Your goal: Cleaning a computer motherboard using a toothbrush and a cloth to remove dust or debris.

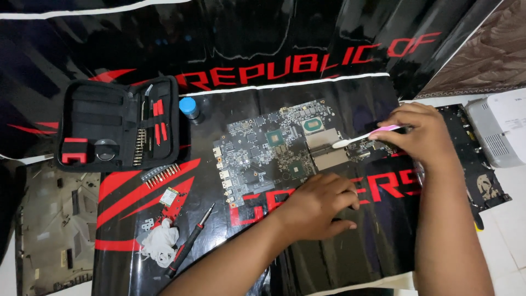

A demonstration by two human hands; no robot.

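Dim, sharp; glare on mat [350,257]

Open tool case [118,125], blue-capped bottle [189,108], screwdriver [189,242], crumpled white glove [159,243], bit rack [160,174].

Black and red mat [339,257] over the table, bearing circuit board [263,153], open tool case [118,123], blue-capped bottle [189,108], screwdriver [189,241], bit row [160,174], crumpled white cloth [159,243]
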